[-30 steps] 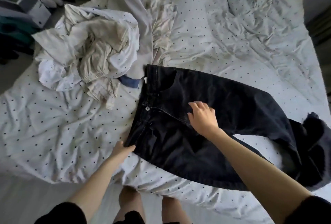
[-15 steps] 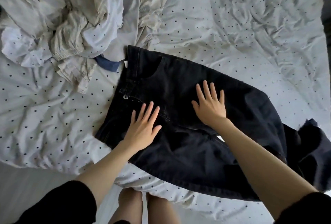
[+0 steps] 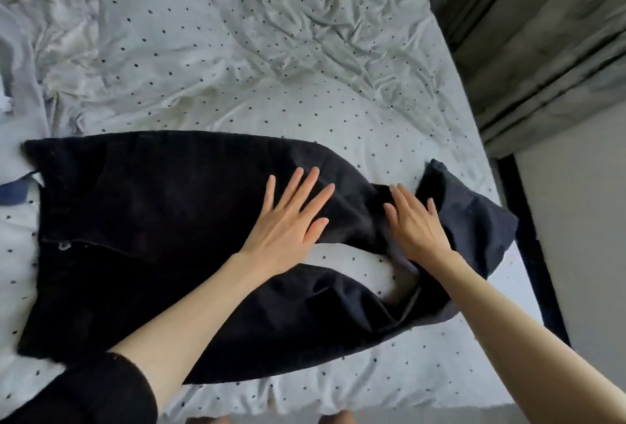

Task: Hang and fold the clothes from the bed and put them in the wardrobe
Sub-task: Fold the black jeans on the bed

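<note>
A pair of black jeans (image 3: pixel 162 220) lies across the bed, waistband at the left, legs running right. The leg ends are bunched and folded over near the bed's right edge. My left hand (image 3: pixel 291 220) lies flat on the upper leg, fingers spread. My right hand (image 3: pixel 415 223) rests flat on the crumpled lower leg, fingers apart. Neither hand grips the cloth. The heap of pale clothes (image 3: pixel 44 34) is only partly in view at the top left, blurred.
The bed (image 3: pixel 271 67) has a wrinkled white sheet with small dark dots. A dark blue item (image 3: pixel 13 191) pokes out at the left edge. Curtains (image 3: pixel 542 34) hang at the right, past the bed's dark frame (image 3: pixel 528 237). My feet show below.
The view has swung right along the jeans. Both hands have slid from the waist and thigh area toward the leg ends, staying flat on the fabric.
</note>
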{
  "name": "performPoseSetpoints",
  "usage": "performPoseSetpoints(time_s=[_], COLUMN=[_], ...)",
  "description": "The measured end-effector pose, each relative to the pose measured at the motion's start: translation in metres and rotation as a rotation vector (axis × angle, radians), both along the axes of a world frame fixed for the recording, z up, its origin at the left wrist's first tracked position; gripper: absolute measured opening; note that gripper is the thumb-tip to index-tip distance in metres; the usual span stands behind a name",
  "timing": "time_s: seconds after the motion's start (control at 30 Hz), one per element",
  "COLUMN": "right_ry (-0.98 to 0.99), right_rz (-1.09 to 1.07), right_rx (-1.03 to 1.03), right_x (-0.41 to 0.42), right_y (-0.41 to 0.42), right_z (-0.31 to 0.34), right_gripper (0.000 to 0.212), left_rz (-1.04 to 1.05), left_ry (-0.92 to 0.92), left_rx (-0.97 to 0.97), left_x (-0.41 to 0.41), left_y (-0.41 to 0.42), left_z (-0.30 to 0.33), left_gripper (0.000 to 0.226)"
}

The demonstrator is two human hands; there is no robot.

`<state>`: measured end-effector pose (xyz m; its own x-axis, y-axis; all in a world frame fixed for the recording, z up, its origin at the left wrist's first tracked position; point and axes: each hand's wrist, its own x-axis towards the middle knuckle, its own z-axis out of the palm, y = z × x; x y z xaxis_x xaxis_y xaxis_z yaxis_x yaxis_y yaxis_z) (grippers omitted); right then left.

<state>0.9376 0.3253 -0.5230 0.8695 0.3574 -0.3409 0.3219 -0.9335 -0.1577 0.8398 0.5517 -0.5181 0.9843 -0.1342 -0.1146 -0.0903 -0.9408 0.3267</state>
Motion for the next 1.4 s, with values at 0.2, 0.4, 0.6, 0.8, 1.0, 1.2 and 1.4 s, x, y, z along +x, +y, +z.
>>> performPoseSetpoints(time_s=[0.2,0.4,0.6,0.8,1.0,1.2,1.4], right_ry=[-0.015,0.154,0.397,0.215,0.447,0.177,0.502], right_rz=[0.171,0.007,-0.167,-0.159,-0.156,-0.282,-0.206], right_rx=[-0.471,-0.598,-0.449,-0.002,0.046,0.237,0.2], right_x=[0.074,0.062,0.067,0.135,0.178,0.209,0.198], right_y=[-0.122,-0.209,-0.252,-0.21,-0.175,-0.218,-0.222], right_z=[-0.023,-0.031,-0.023,-0.039,-0.074,-0.041,-0.049], right_gripper=[0.061,0.061,0.048,0.055,0.06,0.017,0.059], left_rz=[0.071,0.074,0.169,0.103,0.11,0.146,0.097], left_ry=[0.13,0.341,0.324,0.247,0.311,0.209,0.388], left_rx=[0.177,0.456,0.419,0.337,0.217,-0.077,-0.075], left_x=[0.075,0.065,0.066,0.109,0.148,0.18,0.213], left_y=[-0.117,-0.153,-0.175,-0.179,-0.17,-0.185,-0.202], left_z=[-0.021,-0.056,-0.041,-0.028,-0.033,-0.013,0.006], left_gripper=[0.06,0.066,0.059,0.068,0.029,0.019,0.019])
